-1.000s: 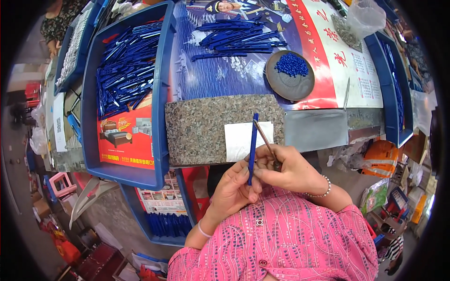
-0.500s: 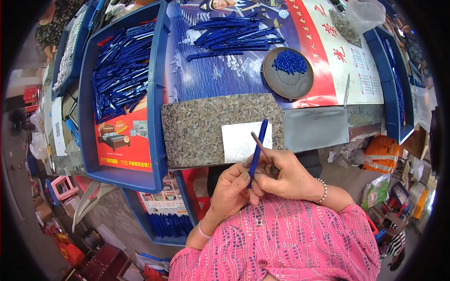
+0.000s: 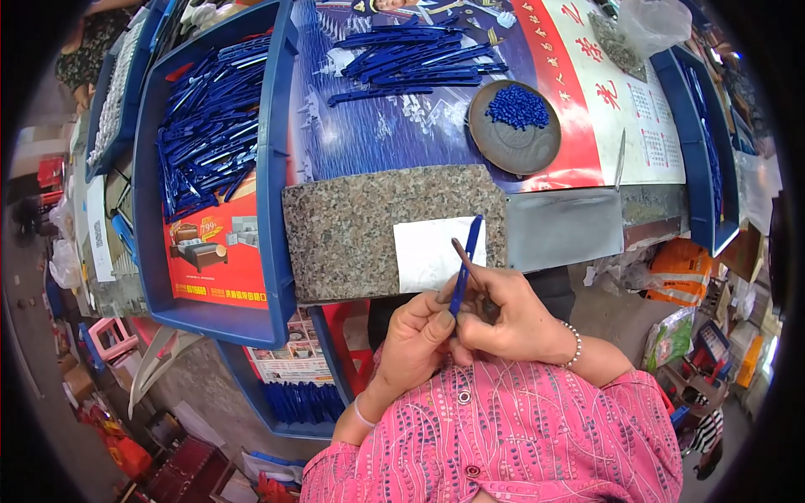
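Observation:
Close in front of my chest, my left hand (image 3: 419,329) pinches a long, thin blue strip (image 3: 472,243) with slots along it, its upper end slanting up to the right. Beside it, my right hand (image 3: 518,320) grips a slender brownish stick-like tool (image 3: 462,254) whose tip crosses near the strip. The fingers of both hands nearly meet, and the strip's lower end is partly hidden among them. Behind the strip lies a white paper (image 3: 423,256) on a speckled granite slab (image 3: 344,226). A round dark dish (image 3: 520,151) holds a heap of small blue pieces (image 3: 517,107).
A loose pile of similar blue strips (image 3: 411,59) lies on the printed poster at the back. A large blue tray (image 3: 279,210) at left holds many more. Right of the slab is a grey plate (image 3: 566,230); another blue tray (image 3: 683,109) stands at far right.
The blue strip has turned slightly, so its slots now show, and its lower end sits deeper between my fingers. My hands have barely shifted.

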The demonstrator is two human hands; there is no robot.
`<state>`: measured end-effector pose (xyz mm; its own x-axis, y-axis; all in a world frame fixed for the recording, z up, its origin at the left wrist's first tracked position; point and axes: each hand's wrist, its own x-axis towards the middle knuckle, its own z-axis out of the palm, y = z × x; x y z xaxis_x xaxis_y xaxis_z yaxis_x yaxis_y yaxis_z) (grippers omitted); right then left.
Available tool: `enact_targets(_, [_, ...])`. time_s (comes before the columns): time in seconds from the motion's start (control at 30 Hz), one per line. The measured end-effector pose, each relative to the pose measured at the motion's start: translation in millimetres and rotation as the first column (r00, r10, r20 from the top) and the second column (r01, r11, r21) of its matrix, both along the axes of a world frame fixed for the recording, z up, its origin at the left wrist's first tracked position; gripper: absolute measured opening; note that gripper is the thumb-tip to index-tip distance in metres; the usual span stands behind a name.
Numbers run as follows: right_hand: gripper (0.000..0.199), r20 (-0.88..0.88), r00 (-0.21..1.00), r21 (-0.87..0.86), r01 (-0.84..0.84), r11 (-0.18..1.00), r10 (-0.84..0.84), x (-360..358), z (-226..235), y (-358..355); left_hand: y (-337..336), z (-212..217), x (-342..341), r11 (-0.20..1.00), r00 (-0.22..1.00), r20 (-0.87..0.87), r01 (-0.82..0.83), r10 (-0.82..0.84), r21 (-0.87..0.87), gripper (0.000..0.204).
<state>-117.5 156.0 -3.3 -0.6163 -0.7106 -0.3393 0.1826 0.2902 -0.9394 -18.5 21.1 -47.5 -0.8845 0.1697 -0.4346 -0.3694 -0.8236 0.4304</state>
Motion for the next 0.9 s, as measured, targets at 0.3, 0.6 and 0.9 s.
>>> enact_targets(0.3, [0.023,0.295,0.95,-0.007,0.111,0.994,-0.104,-9,-6,0,-3,-5,-4,0.961,0.999,-0.015,0.032,-0.029,0.275,0.027])
enact_targets(0.6, [0.019,0.282,0.933,-0.045,0.247,0.968,-0.225,-13,1,-7,-7,-15,3,0.876,0.99,-0.052,0.141,-0.132,0.46,0.035])
enact_targets(0.9, [0.025,-0.188,0.964,0.069,0.206,0.976,-0.19,-19,11,8,-13,-5,7,0.982,0.995,0.011,0.098,-0.101,0.163,0.029])
